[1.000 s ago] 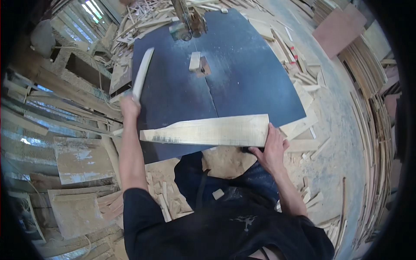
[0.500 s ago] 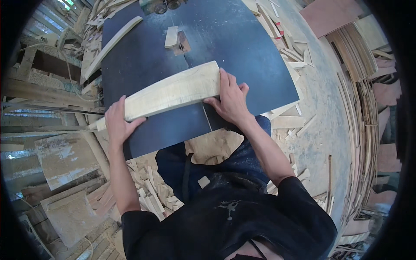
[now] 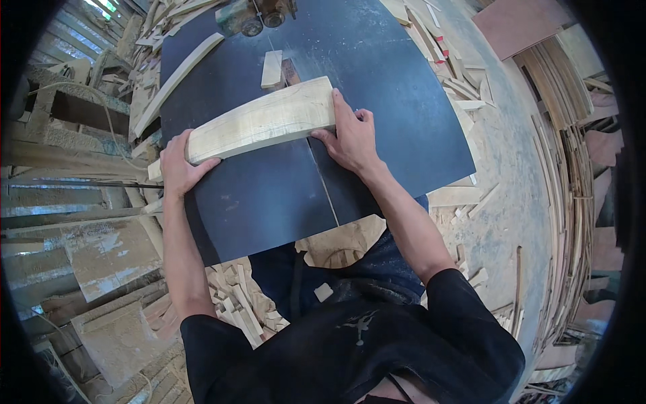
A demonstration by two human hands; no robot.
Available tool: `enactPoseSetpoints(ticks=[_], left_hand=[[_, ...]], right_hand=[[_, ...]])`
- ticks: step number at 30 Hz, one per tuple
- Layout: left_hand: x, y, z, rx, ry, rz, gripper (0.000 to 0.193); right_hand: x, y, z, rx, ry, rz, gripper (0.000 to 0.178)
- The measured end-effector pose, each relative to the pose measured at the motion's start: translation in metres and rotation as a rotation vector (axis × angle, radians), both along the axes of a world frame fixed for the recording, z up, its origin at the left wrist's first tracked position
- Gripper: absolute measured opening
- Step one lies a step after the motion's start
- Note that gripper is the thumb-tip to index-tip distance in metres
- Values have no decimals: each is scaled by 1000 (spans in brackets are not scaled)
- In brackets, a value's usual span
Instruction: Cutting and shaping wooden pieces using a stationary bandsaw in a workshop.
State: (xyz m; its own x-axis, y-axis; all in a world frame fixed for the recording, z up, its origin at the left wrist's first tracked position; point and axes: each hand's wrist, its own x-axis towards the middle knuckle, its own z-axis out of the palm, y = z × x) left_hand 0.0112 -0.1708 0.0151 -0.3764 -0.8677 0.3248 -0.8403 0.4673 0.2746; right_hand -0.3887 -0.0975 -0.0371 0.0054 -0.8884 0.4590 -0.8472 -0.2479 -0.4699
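A long pale wooden blank [image 3: 259,121] lies flat across the dark saw table [image 3: 269,195], its right end wider. My left hand [image 3: 176,163] grips its narrow left end at the table's left edge. My right hand [image 3: 350,135] presses against its wide right end, fingers along the end face. Just beyond the blank stands the thin saw blade [image 3: 291,50], rising to the machine's guide [image 3: 262,13] at the far edge. A small wooden offcut [image 3: 271,69] rests beside the blade.
A long curved wood strip [image 3: 176,81] lies on the table's far left. Offcuts and strips pile on the floor at the left, far right [image 3: 464,87] and under the table [image 3: 235,303]. Stacked boards [image 3: 565,114] line the right.
The blank has moved away from me toward the blade and turned slightly. My left hand came from the far strip onto the blank's left end. The camera leaned closer.
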Motion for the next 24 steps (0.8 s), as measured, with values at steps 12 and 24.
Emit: enactPoseSetpoints(ticks=[12,24], left_hand=[[1,-17,-4,7,-11,47,86],[1,-26,-8,-6,21,7,87]], right_hand=[[-2,-16,3,65,-17,-46,87],[0,-10,6,100,-85,-97,76]])
